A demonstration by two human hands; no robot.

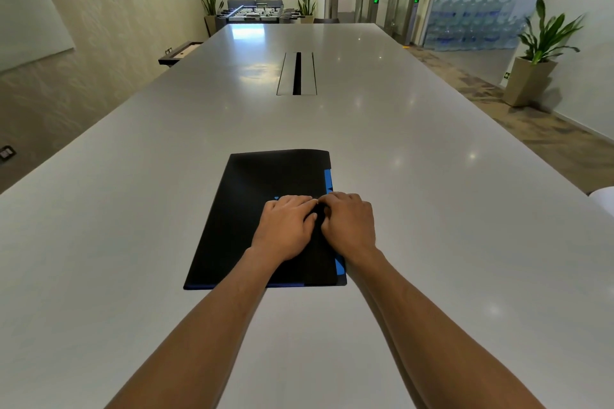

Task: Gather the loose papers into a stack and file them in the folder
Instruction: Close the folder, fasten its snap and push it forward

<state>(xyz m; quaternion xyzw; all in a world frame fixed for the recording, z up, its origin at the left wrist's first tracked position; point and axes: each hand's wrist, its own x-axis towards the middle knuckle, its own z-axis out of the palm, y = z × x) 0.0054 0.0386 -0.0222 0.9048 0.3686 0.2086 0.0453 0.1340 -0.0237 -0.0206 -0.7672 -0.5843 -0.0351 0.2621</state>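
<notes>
A black folder point(259, 183) with blue edging lies flat and closed on the white table point(415, 159), near the front middle. Both hands rest on its right half, side by side and touching. My left hand point(285, 229) lies palm down with the fingers curled on the cover. My right hand point(349, 226) sits next to it at the folder's right flap, with its fingers bent onto a black strap or flap between the two hands. Blue shows along the folder's right and bottom edges. No loose papers are visible on the table.
A cable slot point(296, 74) is set into the table's middle farther back. A white object point(604, 199) shows at the right edge of the table. A potted plant point(538, 56) stands on the floor to the right. A foosball table point(257, 13) is beyond the far end.
</notes>
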